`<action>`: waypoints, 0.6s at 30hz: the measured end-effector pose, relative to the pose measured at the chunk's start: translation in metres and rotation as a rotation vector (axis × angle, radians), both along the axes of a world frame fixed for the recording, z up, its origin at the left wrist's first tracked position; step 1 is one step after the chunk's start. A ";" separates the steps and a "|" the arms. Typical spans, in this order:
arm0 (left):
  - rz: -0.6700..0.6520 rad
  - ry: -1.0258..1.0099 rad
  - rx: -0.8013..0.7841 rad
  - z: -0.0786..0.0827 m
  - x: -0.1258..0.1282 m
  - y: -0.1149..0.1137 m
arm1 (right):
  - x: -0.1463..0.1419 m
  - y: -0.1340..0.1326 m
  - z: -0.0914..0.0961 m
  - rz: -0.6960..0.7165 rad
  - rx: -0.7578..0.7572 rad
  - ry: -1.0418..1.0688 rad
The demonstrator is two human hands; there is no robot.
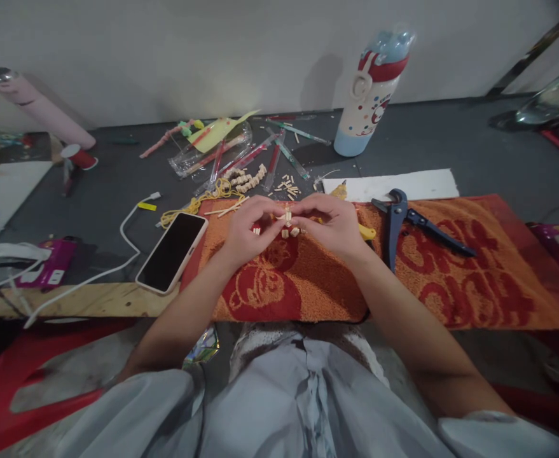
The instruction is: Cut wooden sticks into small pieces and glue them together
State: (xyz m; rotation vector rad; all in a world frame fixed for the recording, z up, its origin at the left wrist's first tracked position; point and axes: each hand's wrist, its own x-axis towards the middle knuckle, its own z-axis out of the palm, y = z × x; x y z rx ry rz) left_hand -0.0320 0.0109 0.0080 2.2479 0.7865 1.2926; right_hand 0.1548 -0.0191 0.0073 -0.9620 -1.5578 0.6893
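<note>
My left hand [249, 228] and my right hand [332, 224] meet over an orange and red towel [474, 267] on the table. Their fingers are pinched together on a small cluster of pale wooden beads [289, 222] held between them. A few loose beads lie on the towel just under the fingers. A yellow piece [367, 233] pokes out beside my right hand. More beads on a string [247, 179] and yellow cord [198, 202] lie just beyond my left hand.
A phone [171, 251] lies at the towel's left edge, with a white cable [127, 229] beside it. Blue pliers [396, 219] rest on the towel at right. A white strip [393, 186], a water bottle [369, 95], scattered tubes [274, 152] and a pink cylinder [41, 105] sit farther back.
</note>
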 end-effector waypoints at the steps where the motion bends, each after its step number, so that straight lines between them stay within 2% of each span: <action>1: 0.008 0.006 0.009 0.000 0.000 0.000 | 0.000 0.000 0.000 0.002 0.010 -0.012; 8: 0.026 -0.006 0.069 0.000 0.000 -0.002 | 0.001 -0.001 0.001 0.005 0.060 -0.040; 13: -0.010 -0.062 0.210 0.002 0.001 -0.003 | 0.000 -0.004 0.004 -0.012 0.163 -0.081; 18: 0.053 -0.077 0.280 0.003 0.000 -0.006 | -0.003 -0.009 0.007 -0.088 0.262 -0.168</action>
